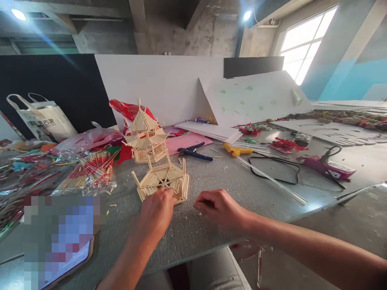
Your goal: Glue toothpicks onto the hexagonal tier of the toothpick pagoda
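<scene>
A six-sided base built of thin wooden sticks (163, 177), with short posts at its corners, stands on the grey table. My left hand (159, 203) is closed at its near edge, over the front side; what its fingers hold, if anything, is hidden. To the right of the base, my right hand (216, 203) hovers low over the table with curled fingers, apart from the model. Whether something small is pinched in it cannot be made out. Behind the base rises a tiered stick pagoda (146, 139) with a pointed roof.
Dark blue-handled pliers (196, 151) and a yellow glue gun (237, 150) lie beyond the base. Clear glue sticks (272, 181) and a purple box with a cord (328, 167) are at right. Bagged sticks (90, 171) and a phone (81, 257) are at left.
</scene>
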Demonstrator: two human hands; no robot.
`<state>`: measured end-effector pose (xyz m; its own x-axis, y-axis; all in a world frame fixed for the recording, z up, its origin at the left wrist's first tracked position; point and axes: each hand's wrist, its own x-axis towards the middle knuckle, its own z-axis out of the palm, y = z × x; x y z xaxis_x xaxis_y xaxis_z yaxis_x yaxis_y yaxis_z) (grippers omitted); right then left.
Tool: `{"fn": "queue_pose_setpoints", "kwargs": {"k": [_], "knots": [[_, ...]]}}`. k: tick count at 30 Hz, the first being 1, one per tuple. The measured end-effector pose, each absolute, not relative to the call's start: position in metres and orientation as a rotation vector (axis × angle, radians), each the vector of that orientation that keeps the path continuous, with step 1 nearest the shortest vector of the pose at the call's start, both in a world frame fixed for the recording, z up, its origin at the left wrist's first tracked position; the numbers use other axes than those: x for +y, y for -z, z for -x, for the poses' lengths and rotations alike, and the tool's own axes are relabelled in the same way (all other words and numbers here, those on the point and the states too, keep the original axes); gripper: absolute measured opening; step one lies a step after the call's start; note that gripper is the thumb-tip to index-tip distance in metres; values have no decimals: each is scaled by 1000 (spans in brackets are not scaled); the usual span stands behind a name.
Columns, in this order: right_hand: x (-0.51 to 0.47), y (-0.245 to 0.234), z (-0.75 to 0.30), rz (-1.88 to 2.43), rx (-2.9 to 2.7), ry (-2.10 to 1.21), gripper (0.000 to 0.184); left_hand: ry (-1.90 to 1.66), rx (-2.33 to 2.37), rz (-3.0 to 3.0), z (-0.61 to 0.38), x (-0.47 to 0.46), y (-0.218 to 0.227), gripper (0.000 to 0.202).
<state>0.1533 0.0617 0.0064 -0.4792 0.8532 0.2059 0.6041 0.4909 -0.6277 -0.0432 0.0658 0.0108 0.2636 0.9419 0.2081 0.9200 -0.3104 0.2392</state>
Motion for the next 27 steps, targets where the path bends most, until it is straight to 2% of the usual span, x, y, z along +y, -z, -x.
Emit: {"fn": "queue_pose_setpoints", "kwargs": {"k": [27], "knots": [[67,1,-153,1134,-2284,-625,19,-625,1681,-2357,42,78,-1,19]]}}
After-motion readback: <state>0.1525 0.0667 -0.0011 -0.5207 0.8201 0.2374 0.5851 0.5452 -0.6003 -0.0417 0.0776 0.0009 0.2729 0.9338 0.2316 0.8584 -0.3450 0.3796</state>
